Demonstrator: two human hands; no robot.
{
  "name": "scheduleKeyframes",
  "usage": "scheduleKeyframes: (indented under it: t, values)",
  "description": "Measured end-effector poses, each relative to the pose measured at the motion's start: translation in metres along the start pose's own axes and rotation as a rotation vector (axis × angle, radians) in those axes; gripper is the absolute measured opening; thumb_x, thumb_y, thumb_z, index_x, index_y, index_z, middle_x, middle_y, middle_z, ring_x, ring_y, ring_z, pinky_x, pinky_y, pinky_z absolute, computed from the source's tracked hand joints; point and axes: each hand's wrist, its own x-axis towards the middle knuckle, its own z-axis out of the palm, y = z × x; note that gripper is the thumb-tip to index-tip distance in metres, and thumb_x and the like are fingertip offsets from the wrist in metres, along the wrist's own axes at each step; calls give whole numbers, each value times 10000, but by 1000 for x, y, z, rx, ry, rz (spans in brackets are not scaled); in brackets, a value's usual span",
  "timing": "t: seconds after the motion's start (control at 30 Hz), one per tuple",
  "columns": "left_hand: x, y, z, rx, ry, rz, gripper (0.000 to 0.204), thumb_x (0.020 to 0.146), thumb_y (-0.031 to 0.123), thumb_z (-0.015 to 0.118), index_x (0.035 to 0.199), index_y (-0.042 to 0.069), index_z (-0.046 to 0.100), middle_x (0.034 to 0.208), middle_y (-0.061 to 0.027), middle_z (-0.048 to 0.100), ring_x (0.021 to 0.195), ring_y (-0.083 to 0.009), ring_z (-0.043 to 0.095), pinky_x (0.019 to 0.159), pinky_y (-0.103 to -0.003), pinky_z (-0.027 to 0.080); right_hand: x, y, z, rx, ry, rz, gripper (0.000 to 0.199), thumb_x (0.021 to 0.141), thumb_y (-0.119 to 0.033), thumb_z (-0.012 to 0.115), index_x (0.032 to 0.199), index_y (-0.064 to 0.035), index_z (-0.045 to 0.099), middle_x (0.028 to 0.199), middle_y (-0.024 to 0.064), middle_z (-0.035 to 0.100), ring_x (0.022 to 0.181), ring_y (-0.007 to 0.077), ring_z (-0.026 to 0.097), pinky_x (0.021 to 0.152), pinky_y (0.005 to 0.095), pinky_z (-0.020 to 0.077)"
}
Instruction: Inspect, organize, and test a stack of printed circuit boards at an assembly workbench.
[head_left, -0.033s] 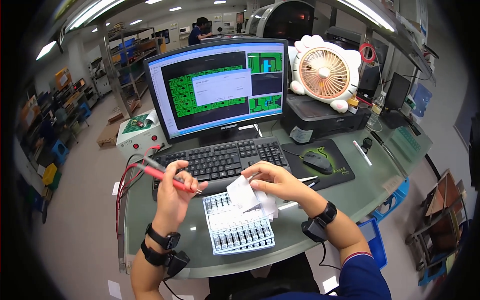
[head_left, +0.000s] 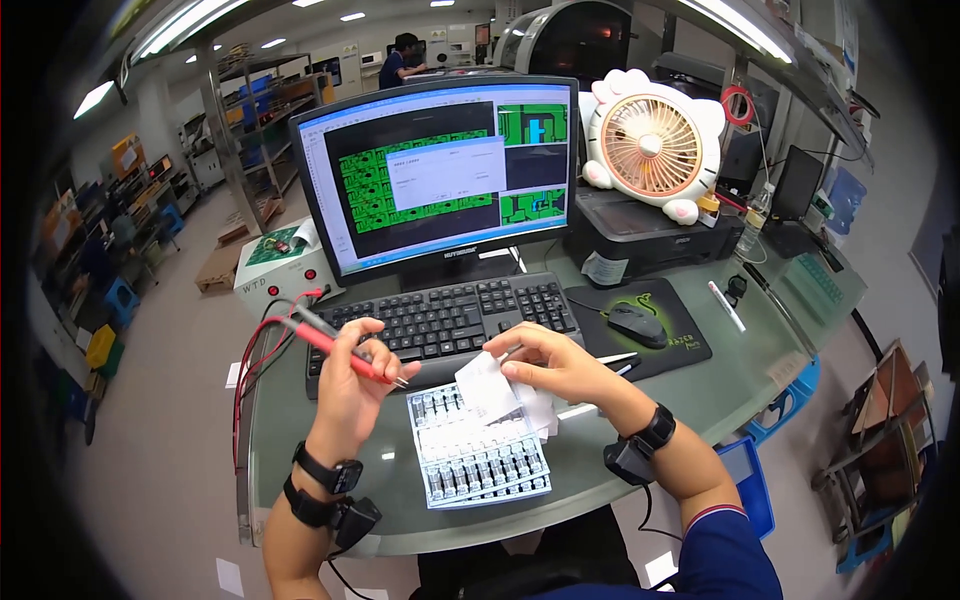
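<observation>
My left hand is closed around a pair of test probes, one red and one dark. Their metal tips point right, toward the panel of circuit boards. With thumb and fingers my right hand pinches a white slip of paper over the panel's upper part. More white paper hangs beneath that hand. The white panel of circuit boards, with rows of small dark parts, lies flat on the glass-topped table below both hands; the papers cover part of it.
Behind my hands are a black keyboard and a lit monitor. On the right, a mouse rests on its pad, near a white marker. A white test box with red and black leads stands left. A fan sits on a printer.
</observation>
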Motion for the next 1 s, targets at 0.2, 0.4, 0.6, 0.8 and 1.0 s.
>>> scheduleKeyframes:
  t: [0.2,0.4,0.6,0.8,1.0]
  values:
    - [5,-30,9,11,101,-178,304,961,275,388,858,45,559,829,-85,586,869,-233,591,904,-431,499,4,3,10,-184,13,-259,204,886,-166,717,1041,-33,710,1038,91,672,959,197,649,836,322,511]
    - [5,-40,19,119,-26,-17,305,991,259,400,870,32,562,837,-89,596,873,-241,601,899,-409,491,0,1,3,-182,13,-345,183,858,-134,736,1007,-30,717,996,88,690,941,204,654,828,328,514]
    - [16,-22,24,-72,63,22,170,1029,228,466,1098,77,504,756,-12,474,755,-144,537,788,-367,517,3,3,7,-63,103,-227,403,915,-108,687,1286,-10,562,1222,111,517,1001,183,656,944,308,517]
    - [22,-17,17,-145,-91,-29,221,1004,148,503,1214,82,483,841,-8,450,757,-121,478,675,-301,441,12,-4,8,-124,101,63,400,967,-210,643,1319,-50,543,920,59,613,853,103,615,771,267,508]
    - [23,-14,3,-225,-216,-158,201,1017,237,471,1067,59,552,677,18,413,638,-101,424,621,-278,375,24,-4,12,-284,-55,-24,241,951,-224,658,1112,-54,713,1051,114,700,989,141,638,852,292,506]
